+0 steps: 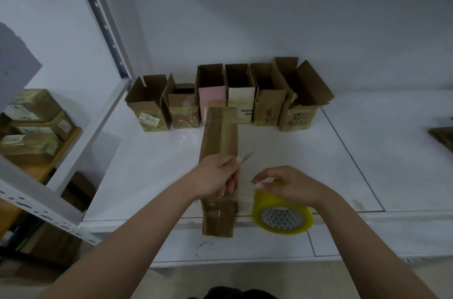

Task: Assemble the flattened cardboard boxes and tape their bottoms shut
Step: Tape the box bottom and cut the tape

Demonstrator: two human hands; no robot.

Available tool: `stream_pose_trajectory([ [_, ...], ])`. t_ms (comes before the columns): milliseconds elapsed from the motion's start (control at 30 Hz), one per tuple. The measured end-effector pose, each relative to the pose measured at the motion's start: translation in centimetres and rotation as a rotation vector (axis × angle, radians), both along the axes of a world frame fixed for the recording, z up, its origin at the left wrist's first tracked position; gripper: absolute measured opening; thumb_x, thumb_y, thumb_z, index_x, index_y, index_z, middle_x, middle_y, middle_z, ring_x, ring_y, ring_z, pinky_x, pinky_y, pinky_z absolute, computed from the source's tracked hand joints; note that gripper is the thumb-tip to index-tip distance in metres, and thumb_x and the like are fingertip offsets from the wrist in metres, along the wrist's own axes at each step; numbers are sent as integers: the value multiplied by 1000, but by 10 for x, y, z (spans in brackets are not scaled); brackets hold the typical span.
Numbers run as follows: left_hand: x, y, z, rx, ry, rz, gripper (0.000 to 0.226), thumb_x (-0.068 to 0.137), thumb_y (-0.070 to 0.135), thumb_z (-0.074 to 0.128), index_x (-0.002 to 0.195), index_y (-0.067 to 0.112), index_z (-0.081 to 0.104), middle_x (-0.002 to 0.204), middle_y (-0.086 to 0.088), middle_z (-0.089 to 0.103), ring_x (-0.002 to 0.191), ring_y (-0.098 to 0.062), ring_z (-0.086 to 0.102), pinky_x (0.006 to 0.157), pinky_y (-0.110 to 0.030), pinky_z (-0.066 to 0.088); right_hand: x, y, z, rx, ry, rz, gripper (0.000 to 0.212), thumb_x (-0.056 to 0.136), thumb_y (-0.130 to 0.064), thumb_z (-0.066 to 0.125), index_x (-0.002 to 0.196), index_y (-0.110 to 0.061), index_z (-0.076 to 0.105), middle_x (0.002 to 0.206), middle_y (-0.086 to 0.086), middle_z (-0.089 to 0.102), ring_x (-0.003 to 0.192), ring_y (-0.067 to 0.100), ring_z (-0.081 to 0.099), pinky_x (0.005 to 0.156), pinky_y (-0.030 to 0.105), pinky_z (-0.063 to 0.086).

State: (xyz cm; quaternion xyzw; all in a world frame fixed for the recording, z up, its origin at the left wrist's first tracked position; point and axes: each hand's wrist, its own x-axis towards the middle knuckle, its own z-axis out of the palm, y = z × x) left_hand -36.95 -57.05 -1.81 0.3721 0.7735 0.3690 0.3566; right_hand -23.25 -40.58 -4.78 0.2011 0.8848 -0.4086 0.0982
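Six assembled boxes [228, 95] stand in a row at the back of the white shelf [318, 151], tops open; no contents visible in any. A long brown box [219, 142] lies in front of the row, its near end overhanging the shelf's front edge. Left hand [218, 177] grips this box and pinches a thin blade [247, 157]. Right hand [282, 184] curls over the yellow tape roll [282, 215] — clear tape stretched to the box. Bare shelf to the right.
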Motion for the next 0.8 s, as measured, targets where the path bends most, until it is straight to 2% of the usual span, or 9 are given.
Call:
stream_pose_trajectory([
  [67,-1,-1,6,-51,-8,-83,44,104,36,37,72,13,57,61,1,58,46,-7,46,51,-16,40,6,0,2,-166,27,-1,26,96,-37,58,118,-31,70,118,-18,65,100,-15,57,88,11,46],
  [133,-1,-2,15,-104,31,-181,45,103,37,39,69,15,58,59,10,55,52,-6,46,56,-16,39,8,-1,0,-169,41,-53,23,95,-35,60,115,-31,72,115,-18,68,103,-12,59,95,17,48],
  [233,0,1,26,-216,196,-300,44,103,32,39,66,18,59,64,7,50,62,-7,46,61,-20,36,7,-3,-2,9,42,-134,19,91,-48,60,104,-43,73,111,-23,69,107,0,61,99,35,49],
  [400,5,10,32,-425,376,-415,47,104,29,35,68,13,60,74,-2,53,77,-18,53,77,-31,44,9,-16,19,244,-25,-141,25,95,-48,51,111,-44,70,120,-21,65,110,9,59,85,29,45],
  [500,9,15,32,-480,422,-450,47,105,31,33,69,13,58,73,-2,54,78,-18,53,80,-32,44,7,-23,25,320,-49,-151,28,97,-47,48,114,-42,69,125,-19,63,114,13,58,84,29,43],
  [533,10,18,32,-493,439,-458,45,105,31,32,75,13,60,75,-5,54,79,-20,53,79,-32,43,7,-25,26,339,-52,-160,28,97,-46,47,115,-41,69,124,-18,64,113,14,58,83,29,43],
  [633,18,25,27,-541,507,-438,39,107,26,28,115,7,61,83,-10,53,89,-26,56,79,-33,43,7,-29,26,379,-58,-178,28,97,-45,47,113,-42,70,120,-14,66,109,16,60,78,27,40],
  [667,19,27,26,-548,536,-436,39,107,25,27,119,6,59,81,-8,51,88,-24,56,78,-32,43,7,-31,26,383,-64,-185,28,97,-44,47,113,-41,70,120,-13,66,109,17,60,77,27,40],
  [800,19,29,21,-570,571,-432,39,106,29,29,85,10,55,75,-1,47,73,-15,48,73,-29,40,10,-29,27,311,-91,-248,26,95,-42,51,107,-36,74,119,-10,66,108,18,60,82,29,43],
])
